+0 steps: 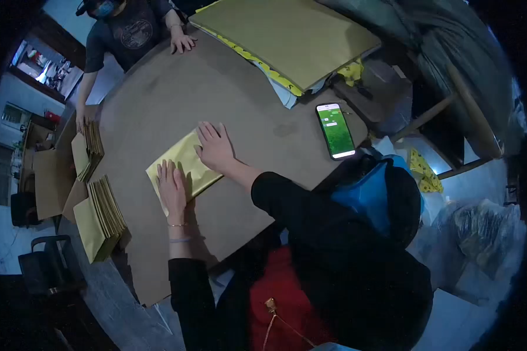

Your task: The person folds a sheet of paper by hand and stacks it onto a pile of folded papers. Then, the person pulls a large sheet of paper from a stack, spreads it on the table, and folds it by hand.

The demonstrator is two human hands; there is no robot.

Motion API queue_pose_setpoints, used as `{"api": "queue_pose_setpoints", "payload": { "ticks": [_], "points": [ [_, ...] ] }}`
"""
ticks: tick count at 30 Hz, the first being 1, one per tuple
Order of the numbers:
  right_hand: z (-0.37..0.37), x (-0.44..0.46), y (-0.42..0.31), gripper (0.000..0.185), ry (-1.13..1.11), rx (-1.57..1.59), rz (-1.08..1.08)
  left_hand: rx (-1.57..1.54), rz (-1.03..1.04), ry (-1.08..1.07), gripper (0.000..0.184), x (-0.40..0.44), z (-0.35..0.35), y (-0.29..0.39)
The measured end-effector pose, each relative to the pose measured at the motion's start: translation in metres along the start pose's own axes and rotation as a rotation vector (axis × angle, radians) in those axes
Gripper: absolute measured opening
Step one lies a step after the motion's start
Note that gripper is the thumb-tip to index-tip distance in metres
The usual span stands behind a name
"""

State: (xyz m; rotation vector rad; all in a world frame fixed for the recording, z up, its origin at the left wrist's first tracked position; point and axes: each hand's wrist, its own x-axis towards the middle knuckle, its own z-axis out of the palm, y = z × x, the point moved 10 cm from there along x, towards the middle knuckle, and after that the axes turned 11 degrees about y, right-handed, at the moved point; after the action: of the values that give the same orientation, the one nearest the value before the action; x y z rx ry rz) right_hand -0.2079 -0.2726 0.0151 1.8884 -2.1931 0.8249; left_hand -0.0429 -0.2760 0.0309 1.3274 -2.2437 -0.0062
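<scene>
A flat yellow paper piece, like a folded paper bag [185,153], lies at a slant on the brown tabletop [158,102]. My left hand [172,190] rests on its near left part, palm down with the fingers stretched out. Across its right part lies my right hand [215,150], also flat, fingertips near the far edge. Neither hand grips anything. What is under my palms is hidden.
Two bundles of folded yellow paper, a near one [99,222] and a far one [89,153], stand at the table's left edge beside a cardboard box [51,181]. A lit phone [337,133] lies right. Large brown boards [287,38] lie behind. A co-worker's hand [182,43] touches the far edge.
</scene>
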Motion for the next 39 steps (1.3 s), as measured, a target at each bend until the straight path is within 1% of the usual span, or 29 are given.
{"api": "queue_pose_setpoints", "payload": {
  "ticks": [2, 3, 5, 7, 8, 10, 11, 12, 13, 14, 15, 16, 17, 20, 22, 23, 24, 26, 27, 29, 30, 32, 33, 34, 37, 39],
  "points": [
    [-0.001, 0.0, 0.001, 0.057, -0.004, -0.024, -0.005, -0.041, -0.037, -0.103, 0.051, -0.012, 0.011, 0.004],
    [0.001, -0.001, 0.0, 0.057, -0.009, -0.046, -0.018, 0.06, -0.08, -0.114, 0.052, -0.021, 0.014, 0.003],
    [0.002, 0.002, -0.004, 0.057, 0.022, 0.002, -0.006, 0.177, -0.096, -0.121, 0.054, -0.023, 0.016, 0.0],
    [0.001, 0.0, -0.014, 0.057, 0.003, -0.182, -0.04, 0.186, -0.086, -0.089, 0.055, -0.021, 0.012, 0.007],
    [0.005, -0.002, -0.032, 0.056, 0.113, -0.214, -0.142, 0.186, -0.09, -0.076, 0.054, -0.02, 0.012, 0.008],
    [-0.015, -0.014, -0.076, 0.054, 0.0, -0.109, -0.29, 0.211, -0.088, -0.102, 0.054, -0.02, 0.01, 0.011],
    [-0.012, -0.018, -0.091, 0.052, 0.079, 0.108, -0.272, 0.219, -0.071, -0.102, 0.054, -0.021, 0.01, 0.01],
    [-0.007, -0.026, -0.098, 0.051, 0.006, 0.159, -0.28, 0.302, 0.009, -0.133, 0.055, -0.023, 0.011, 0.011],
    [-0.006, -0.032, -0.104, 0.049, -0.067, 0.212, -0.287, 0.26, -0.025, -0.124, 0.055, -0.023, 0.012, 0.008],
    [-0.001, -0.03, -0.096, 0.047, -0.05, 0.341, -0.207, 0.219, -0.059, -0.116, 0.054, -0.023, 0.014, 0.004],
    [-0.011, -0.033, -0.092, 0.046, -0.084, 0.242, -0.273, 0.118, -0.104, -0.089, 0.054, -0.021, 0.012, 0.003],
    [-0.022, -0.035, -0.087, 0.046, -0.114, 0.141, -0.338, 0.163, -0.098, -0.091, 0.053, -0.021, 0.012, 0.003],
    [-0.009, -0.036, -0.073, 0.047, -0.004, 0.195, -0.269, 0.205, -0.093, -0.092, 0.053, -0.02, 0.012, 0.003],
    [-0.006, -0.034, -0.041, 0.051, -0.015, 0.19, -0.193, 0.17, -0.12, -0.063, 0.052, -0.02, 0.012, 0.002],
    [-0.013, -0.03, -0.025, 0.053, -0.007, 0.155, -0.157, 0.164, -0.12, -0.043, 0.054, -0.019, 0.004, 0.009],
    [-0.013, -0.026, -0.021, 0.054, -0.045, 0.091, -0.157, 0.174, -0.141, -0.043, 0.055, -0.018, 0.0, 0.011],
    [-0.009, -0.024, -0.015, 0.054, -0.041, 0.064, -0.146, 0.171, -0.191, -0.006, 0.063, -0.02, -0.004, 0.006],
    [-0.007, -0.018, -0.002, 0.056, -0.06, 0.04, -0.116, 0.188, -0.284, 0.043, 0.071, -0.024, -0.009, -0.002],
    [-0.01, -0.016, 0.0, 0.057, -0.087, 0.044, -0.101, 0.184, -0.312, 0.055, 0.076, -0.025, -0.013, -0.003],
    [-0.011, -0.013, 0.001, 0.058, -0.101, -0.001, -0.095, 0.209, -0.396, 0.093, 0.077, -0.03, -0.017, -0.01],
    [-0.008, -0.014, -0.003, 0.058, -0.112, 0.017, -0.137, 0.22, -0.427, 0.099, 0.078, -0.032, -0.018, -0.014],
    [-0.005, -0.012, 0.004, 0.056, -0.057, 0.002, -0.098, 0.254, -0.522, 0.173, 0.078, -0.041, -0.024, -0.023],
    [-0.005, -0.01, 0.007, 0.056, -0.057, -0.026, -0.087, 0.261, -0.568, 0.173, 0.077, -0.045, -0.023, -0.028],
    [-0.008, -0.008, 0.01, 0.057, -0.056, -0.056, -0.072, 0.254, -0.592, 0.175, 0.077, -0.047, -0.023, -0.03],
    [-0.005, -0.006, 0.011, 0.06, -0.166, -0.158, -0.06, 0.254, -0.622, 0.164, 0.076, -0.051, -0.02, -0.037],
    [0.0, 0.0, 0.01, 0.061, -0.165, -0.171, -0.073, 0.276, -0.619, 0.154, 0.076, -0.048, -0.019, -0.034]
  ]
}}
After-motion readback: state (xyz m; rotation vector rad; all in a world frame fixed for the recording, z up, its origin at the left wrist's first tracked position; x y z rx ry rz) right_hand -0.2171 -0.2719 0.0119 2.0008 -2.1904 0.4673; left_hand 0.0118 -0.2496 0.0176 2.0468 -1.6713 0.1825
